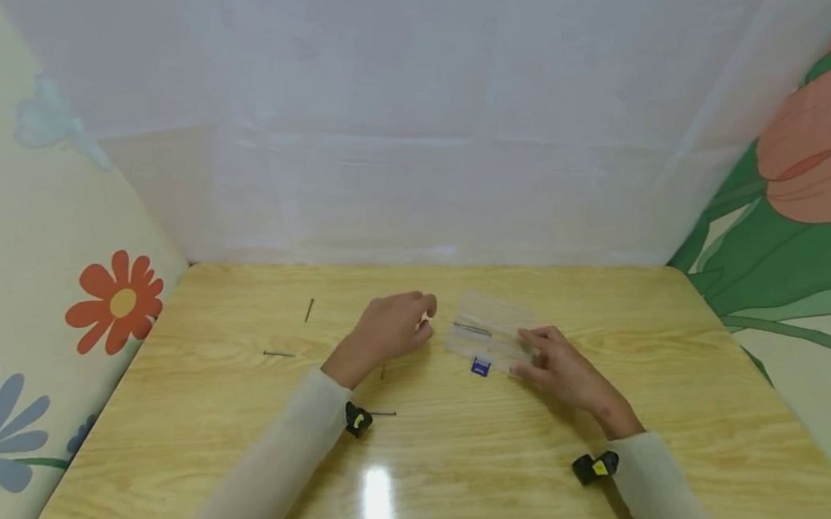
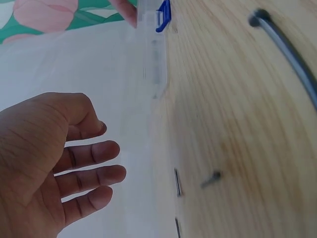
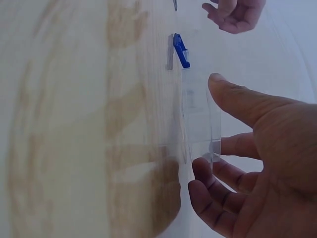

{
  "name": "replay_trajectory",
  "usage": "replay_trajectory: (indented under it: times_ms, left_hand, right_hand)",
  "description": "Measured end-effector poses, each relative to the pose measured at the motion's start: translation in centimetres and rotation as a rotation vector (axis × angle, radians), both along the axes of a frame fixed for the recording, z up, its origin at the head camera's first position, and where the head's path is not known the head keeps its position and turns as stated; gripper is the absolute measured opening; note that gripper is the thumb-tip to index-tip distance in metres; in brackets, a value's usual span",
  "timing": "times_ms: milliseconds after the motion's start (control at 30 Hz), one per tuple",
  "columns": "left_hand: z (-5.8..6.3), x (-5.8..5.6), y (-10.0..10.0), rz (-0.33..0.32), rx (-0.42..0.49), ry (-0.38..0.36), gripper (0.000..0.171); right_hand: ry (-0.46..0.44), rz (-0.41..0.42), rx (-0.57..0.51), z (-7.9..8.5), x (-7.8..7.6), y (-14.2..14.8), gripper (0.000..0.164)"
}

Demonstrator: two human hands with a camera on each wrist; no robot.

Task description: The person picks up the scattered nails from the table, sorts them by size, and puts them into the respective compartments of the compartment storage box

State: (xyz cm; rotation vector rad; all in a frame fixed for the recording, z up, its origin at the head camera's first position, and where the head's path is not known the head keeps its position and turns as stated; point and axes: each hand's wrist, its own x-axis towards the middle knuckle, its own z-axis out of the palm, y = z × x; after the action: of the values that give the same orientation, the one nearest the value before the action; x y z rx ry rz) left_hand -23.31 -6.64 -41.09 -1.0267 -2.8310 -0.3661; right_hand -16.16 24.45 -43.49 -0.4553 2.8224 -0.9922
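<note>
A clear plastic box (image 1: 499, 318) with a blue latch (image 1: 481, 366) lies on the table, and long metal nails (image 1: 473, 329) show inside it. My right hand (image 1: 564, 368) holds the box at its right end; in the right wrist view its thumb and fingers (image 3: 230, 196) lie about the clear wall. Left of the box, my left hand (image 1: 394, 325) hovers over the table with loosely bent fingers. Nothing shows between those fingers in the left wrist view. A nail (image 1: 383, 371) lies under the left forearm, and another nail (image 1: 384, 413) is partly hidden behind the left wrist's camera.
Two more loose nails lie farther left on the wooden table (image 1: 444, 466), one nail (image 1: 309, 309) toward the back and one nail (image 1: 278, 353) nearer. A white sheet (image 1: 409, 171) hangs along the back edge. Panels with painted flowers (image 1: 122, 302) flank both sides.
</note>
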Motion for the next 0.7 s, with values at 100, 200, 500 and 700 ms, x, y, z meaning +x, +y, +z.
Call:
replay_trajectory:
  times_ms: [100,200,500,700]
  left_hand:
    - [0.1,0.4,-1.4,0.015,-0.005,-0.002,0.019]
    - [0.2,0.8,-3.0,0.032,-0.006,0.002,0.016]
    - [2.2,2.3,-7.9,0.135,0.03,-0.053,0.015]
    - [2.5,2.5,-10.8,0.212,-0.002,-0.099,0.02]
  right_hand:
    - [0.007,0.0,0.003,0.0,0.0,0.0,0.067]
    - [0.008,0.001,-0.006,0.0,0.0,0.0,0.067]
    - [0.002,-0.007,-0.003,-0.2,-0.1,-0.2,0.068]
    - [-0.003,-0.011,-0.01,-0.1,-0.1,-0.1,0.068]
